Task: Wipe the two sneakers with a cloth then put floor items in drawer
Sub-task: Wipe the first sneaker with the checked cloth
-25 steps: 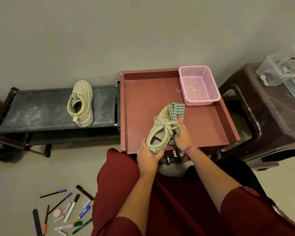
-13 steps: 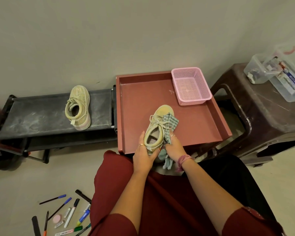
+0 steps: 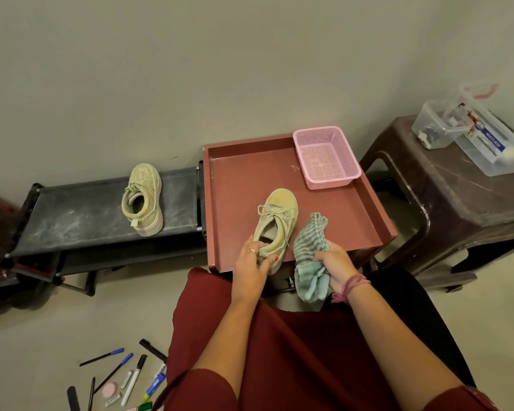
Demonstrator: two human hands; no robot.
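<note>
Red drawer (image 3: 238,185): left hand (image 3: 251,266) grips sneaker (image 3: 275,225) heel; right hand (image 3: 334,264) clenched around striped cloth (image 3: 310,247) beside it.

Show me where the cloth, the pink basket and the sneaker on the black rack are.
cloth (image 3: 309,235), head view, on its striped upper part.
pink basket (image 3: 321,161), head view, on its mesh bottom.
sneaker on the black rack (image 3: 149,188), head view, on its upper side.

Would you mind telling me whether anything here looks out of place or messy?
Yes: pens and markers lie scattered on the floor at lower left, pointing every way, and the black rack holding the other sneaker looks dusty with pale smears.
</note>
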